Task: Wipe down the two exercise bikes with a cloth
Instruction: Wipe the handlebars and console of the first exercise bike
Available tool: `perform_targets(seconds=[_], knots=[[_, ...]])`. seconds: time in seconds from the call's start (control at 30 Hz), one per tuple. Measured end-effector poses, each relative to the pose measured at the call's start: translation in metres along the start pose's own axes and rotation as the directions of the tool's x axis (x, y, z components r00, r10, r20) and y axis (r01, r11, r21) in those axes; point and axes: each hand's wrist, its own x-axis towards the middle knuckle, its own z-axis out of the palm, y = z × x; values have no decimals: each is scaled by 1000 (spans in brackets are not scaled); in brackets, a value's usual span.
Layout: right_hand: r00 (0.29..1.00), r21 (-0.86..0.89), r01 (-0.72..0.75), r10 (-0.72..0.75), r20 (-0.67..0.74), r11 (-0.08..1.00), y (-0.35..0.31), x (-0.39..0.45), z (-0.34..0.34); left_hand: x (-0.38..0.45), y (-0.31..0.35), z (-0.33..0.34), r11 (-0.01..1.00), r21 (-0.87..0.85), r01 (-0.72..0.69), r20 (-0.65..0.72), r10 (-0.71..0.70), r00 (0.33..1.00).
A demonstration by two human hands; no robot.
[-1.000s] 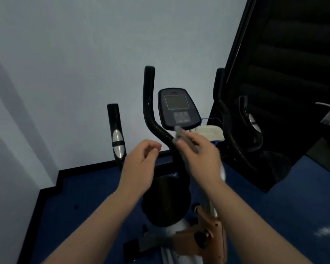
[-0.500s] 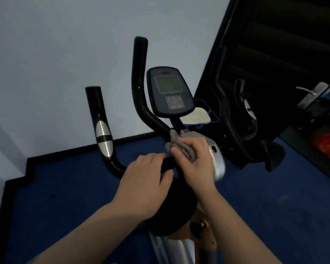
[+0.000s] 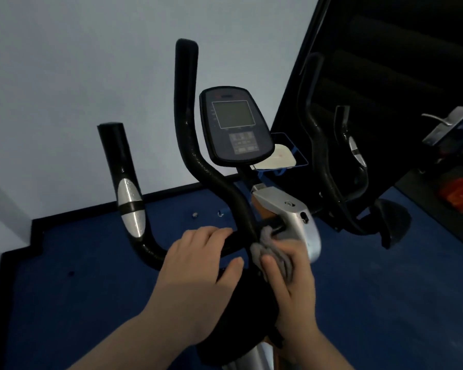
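Observation:
An exercise bike stands right in front of me, with black curved handlebars (image 3: pixel 187 145) and a dark console (image 3: pixel 234 125) on a silver stem (image 3: pixel 286 206). My left hand (image 3: pixel 198 265) rests over the black crossbar at the bar's base, fingers curled on it. My right hand (image 3: pixel 289 279) presses a bunched grey cloth (image 3: pixel 267 248) against the junction of the handlebar and the silver stem. The right handlebars (image 3: pixel 321 145) rise beyond the stem. A second bike is not in view.
A pale wall is close behind the bike, with a black skirting along blue carpet (image 3: pixel 78 303). A tall black panel (image 3: pixel 398 76) stands at the right. A white tray (image 3: pixel 278 158) sits behind the console. A metal door handle (image 3: pixel 444 124) and an orange object (image 3: pixel 460 193) are at far right.
Both hands dropped from in front of the console to the crossbar. The left hand settled on the bar; the right hand with the cloth slid lower along the handlebar base.

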Motion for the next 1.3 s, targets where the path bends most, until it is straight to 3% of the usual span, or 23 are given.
perform_targets(seconds=[0.13, 0.2, 0.43, 0.57, 0.63, 0.8, 0.9, 1.03, 1.3], knots=[[972, -173, 169, -135, 193, 970, -8, 46, 4, 1, 5, -4, 999, -23, 35, 6, -35, 999], [960, -149, 185, -147, 236, 971, -19, 83, 18, 2, 6, -5, 999, -20, 43, 6, -43, 999], [963, -59, 157, -139, 230, 986, 2, 39, -9, -2, 10, -10, 991, -109, 72, -40, -77, 996], [932, -160, 262, -206, 300, 952, -19, 92, 22, -3, 14, -11, 979, -177, 99, -76, -114, 991], [935, -108, 261, -223, 278, 959, -23, 105, 29, -4, 14, -11, 970, -216, 106, -120, -134, 984], [969, -24, 80, -72, 238, 997, 0, 60, -2, 0, 7, -35, 993, 114, -2, -252, 31, 967], [951, -87, 187, -158, 265, 979, -9, 84, 15, 18, -12, -59, 992, 125, 9, -383, 40, 923], [945, -171, 228, -176, 274, 958, -37, 134, 51, 43, -29, -72, 971, 229, -69, -278, 133, 951], [898, -141, 358, -299, 323, 923, -21, 109, 29, 51, -48, -65, 981, 49, -190, -420, 193, 887]])
